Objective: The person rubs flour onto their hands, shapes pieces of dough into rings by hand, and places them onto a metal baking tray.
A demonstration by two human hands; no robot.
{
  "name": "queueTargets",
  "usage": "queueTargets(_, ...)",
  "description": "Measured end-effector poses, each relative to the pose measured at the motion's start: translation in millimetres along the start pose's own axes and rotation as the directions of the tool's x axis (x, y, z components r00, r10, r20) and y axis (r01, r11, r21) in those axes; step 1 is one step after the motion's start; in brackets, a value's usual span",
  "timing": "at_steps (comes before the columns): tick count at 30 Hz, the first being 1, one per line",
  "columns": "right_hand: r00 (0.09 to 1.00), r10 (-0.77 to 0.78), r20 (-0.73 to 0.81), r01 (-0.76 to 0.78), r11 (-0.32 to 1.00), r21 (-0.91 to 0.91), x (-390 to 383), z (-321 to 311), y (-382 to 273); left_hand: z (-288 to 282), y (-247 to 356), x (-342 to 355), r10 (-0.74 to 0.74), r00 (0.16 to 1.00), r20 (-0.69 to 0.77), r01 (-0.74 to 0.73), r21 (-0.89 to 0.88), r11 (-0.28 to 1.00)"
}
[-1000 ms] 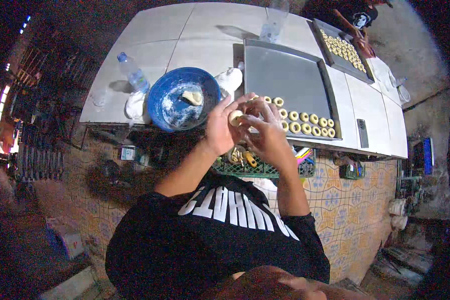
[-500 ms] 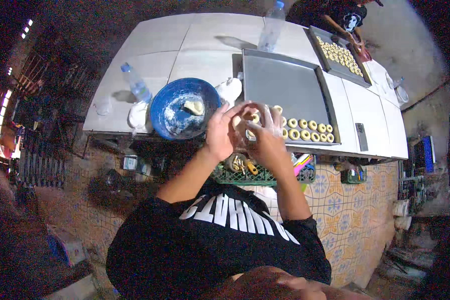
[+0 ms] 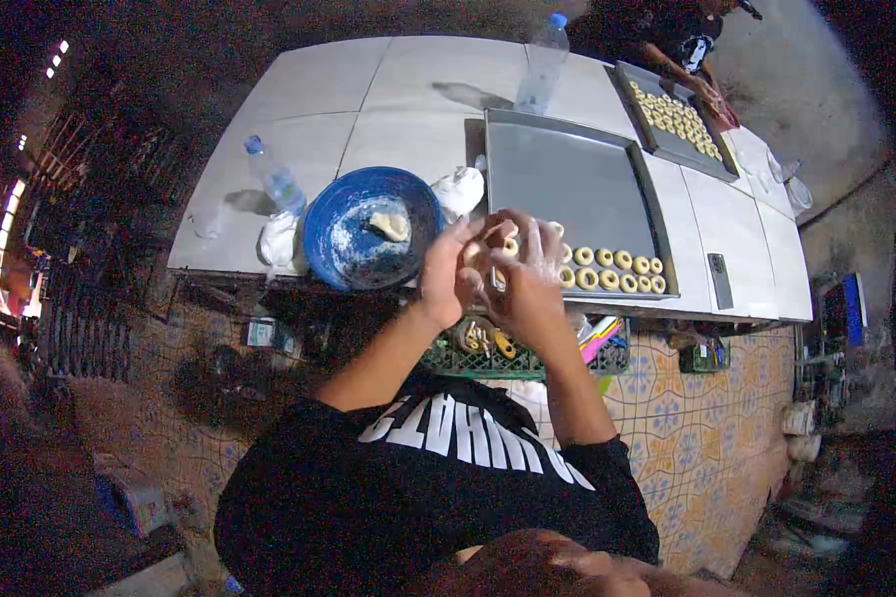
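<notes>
a small pale piece of dough (image 3: 471,253) is up between the person's two hands, to the right of the blue bowl (image 3: 321,231). the left hand (image 3: 444,274), just off the bowl's right side, has its palm turned inward and its fingers reaching up and a little curved, with the dough against them. the right hand (image 3: 530,284), farther right of the bowl, has its fingers bent over toward the left one. both are blurred and overlap the dough, so i cannot tell which fingers pinch it, or whether it is a ball or a ring.

inside the bowl, white flour coats the bottom and a lump of dough (image 3: 392,228) lies right of the middle. a white bundle (image 3: 459,192) is just beside the bowl's upper right, and another white bundle (image 3: 278,240) is on its left. a clear bottle (image 3: 283,189) stands behind that one, upper left of the bowl.

right of the bowl is a big metal tray (image 3: 572,174), with dough rings (image 3: 605,259) in rows along its near edge, partly hidden by the right hand. a tall bottle (image 3: 541,75) stands beyond the tray, well apart from the bowl. farthest right of the bowl, a co-worker's hand (image 3: 709,93) is at a second tray (image 3: 679,152), mostly covered in rings.
</notes>
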State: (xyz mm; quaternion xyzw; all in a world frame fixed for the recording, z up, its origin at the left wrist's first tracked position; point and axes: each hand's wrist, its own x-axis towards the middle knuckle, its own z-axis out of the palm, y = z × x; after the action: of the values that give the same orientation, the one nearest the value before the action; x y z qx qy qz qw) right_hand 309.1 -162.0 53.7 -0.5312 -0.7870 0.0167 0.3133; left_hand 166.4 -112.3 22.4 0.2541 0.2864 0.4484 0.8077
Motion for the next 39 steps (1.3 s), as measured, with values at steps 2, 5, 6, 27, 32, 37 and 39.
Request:
queueTargets(2, 0.999, -0.012, 0.044, 0.004, 0.983, 0.186, 1.7, 1.4, -1.0, -1.9, 0.4, 0.5, 0.055, 0.998, 0.018, -0.055, 0.017, 0.998)
queueTargets(5, 0.999, 0.026, -0.019, -0.025, 0.997, 0.073, 2.6, 3.2, -2.5, -7.8, 1.3, 4.8, 0.048, 0.999, 0.024, -0.046, -0.087, 0.995)
queueTargets(6, 0.999, 0.037, -0.02, -0.037, 0.999, 0.008, 2.9, 2.9, -2.5, -10.6, 2.5, 7.0, 0.051, 0.986, 0.161, -0.019, -0.199, 0.98)
queueTargets(27, 0.984, 0.046, 0.171, -0.077, 0.981, 0.178, 2.4, -3.4, 4.7, -22.5, -8.9, 23.7, -0.192, 0.981, 0.0, 0.19, -0.129, 0.973)
queueTargets(32, 0.972, 0.08, 0.222, -0.139, 0.954, 0.265, -2.6, -0.8, 6.4, -25.1, -8.9, 26.8, -0.157, 0.982, 0.109, 0.173, -0.161, 0.972)
queueTargets(37, 0.986, 0.151, 0.065, -0.159, 0.975, 0.152, -8.4, 7.6, 3.1, -18.0, -2.7, 22.4, -0.121, 0.992, -0.046, 0.118, -0.063, 0.991)
queueTargets(39, 0.979, 0.173, 0.112, -0.203, 0.906, 0.373, -10.2, 10.4, 1.2, -14.9, 1.1, 22.7, -0.082, 0.992, 0.098, 0.096, -0.148, 0.984)
